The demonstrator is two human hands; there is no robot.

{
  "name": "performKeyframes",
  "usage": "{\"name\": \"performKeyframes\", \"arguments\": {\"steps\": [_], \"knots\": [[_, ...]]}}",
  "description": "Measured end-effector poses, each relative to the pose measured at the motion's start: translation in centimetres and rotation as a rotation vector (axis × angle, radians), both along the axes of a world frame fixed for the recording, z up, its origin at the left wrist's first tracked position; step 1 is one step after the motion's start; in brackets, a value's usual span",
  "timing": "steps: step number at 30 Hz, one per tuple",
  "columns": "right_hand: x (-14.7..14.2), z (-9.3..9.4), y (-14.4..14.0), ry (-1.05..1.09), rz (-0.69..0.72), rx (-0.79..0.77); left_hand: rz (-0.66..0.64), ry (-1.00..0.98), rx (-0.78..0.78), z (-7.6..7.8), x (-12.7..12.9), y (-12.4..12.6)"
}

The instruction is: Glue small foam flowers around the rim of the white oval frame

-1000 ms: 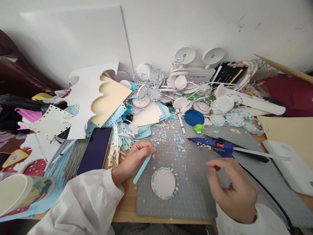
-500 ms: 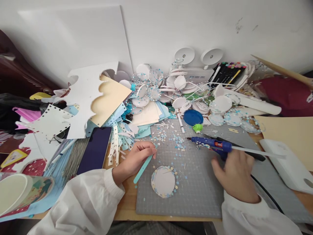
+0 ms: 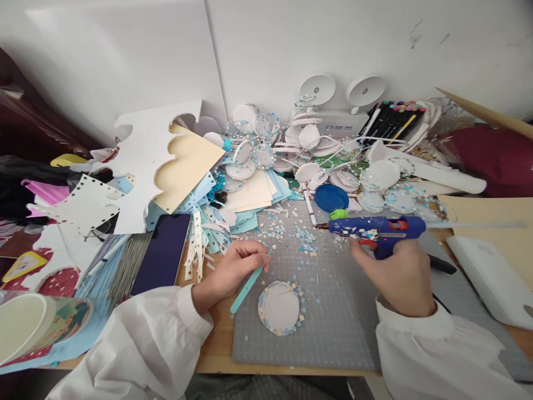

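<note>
My right hand [image 3: 397,275] grips a blue glue gun [image 3: 375,229] by its handle, lifted above the grey cutting mat [image 3: 333,328], nozzle pointing left. A clear glue stick pokes out of its back toward the right. My left hand [image 3: 233,272] holds a thin teal tool [image 3: 249,284] like a pen, its tip near a small pile of tiny blue and cream paper flowers [image 3: 306,240]. In front of both hands lies a white paper disc [image 3: 278,306] edged with those small flowers.
A dark phone [image 3: 163,254] lies left of the mat. Behind are stacked white paper discs [image 3: 308,150], a blue lid [image 3: 331,198], a marker set [image 3: 393,119], cut paper sheets [image 3: 175,161] and a white box [image 3: 491,278] at right. A black cord [image 3: 439,303] runs off right.
My right hand reached to the glue gun lying on the mat, closed on its handle and lifted it. My left hand and the teal tool stayed almost still.
</note>
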State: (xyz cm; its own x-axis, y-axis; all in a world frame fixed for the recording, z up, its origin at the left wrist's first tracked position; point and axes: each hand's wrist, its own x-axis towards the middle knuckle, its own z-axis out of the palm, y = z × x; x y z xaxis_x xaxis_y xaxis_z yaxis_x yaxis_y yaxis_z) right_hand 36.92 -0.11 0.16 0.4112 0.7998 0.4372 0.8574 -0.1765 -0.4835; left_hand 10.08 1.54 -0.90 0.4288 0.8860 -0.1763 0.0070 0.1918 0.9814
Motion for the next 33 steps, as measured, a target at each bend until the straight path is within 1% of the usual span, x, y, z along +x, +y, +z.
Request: {"name": "performKeyframes", "arguments": {"steps": [1,3,5,7,9,12,15,21,33], "knots": [[-0.5,0.2,0.2,0.052,0.008,0.018,-0.01,0.002,0.005,-0.1,0.0,0.0],[-1.5,0.1,0.4,0.139,0.094,0.035,-0.036,0.001,0.016,-0.4,-0.1,0.0],[-2.3,-0.4,0.5,0.199,0.192,0.038,-0.051,0.005,0.022,-0.5,-0.1,0.0],[-2.8,-1.1,0.3,0.231,0.254,0.048,-0.058,0.012,0.03,-0.5,0.0,0.0],[-2.9,-1.8,0.1,0.23,0.298,0.06,-0.067,0.017,0.041,-0.4,0.0,0.0],[-2.5,-2.6,-0.1,0.141,0.371,0.078,-0.095,0.032,0.063,-0.4,0.0,0.0],[-2.3,-2.9,-0.3,0.052,0.386,0.11,-0.106,0.043,0.087,-0.4,-0.1,0.0],[-2.5,-2.8,-0.4,0.021,0.42,0.141,-0.125,0.052,0.11,-0.4,0.0,0.0],[-2.7,-2.3,-0.2,-0.006,0.393,0.095,-0.154,0.078,0.123,-0.2,0.1,0.1]]}}
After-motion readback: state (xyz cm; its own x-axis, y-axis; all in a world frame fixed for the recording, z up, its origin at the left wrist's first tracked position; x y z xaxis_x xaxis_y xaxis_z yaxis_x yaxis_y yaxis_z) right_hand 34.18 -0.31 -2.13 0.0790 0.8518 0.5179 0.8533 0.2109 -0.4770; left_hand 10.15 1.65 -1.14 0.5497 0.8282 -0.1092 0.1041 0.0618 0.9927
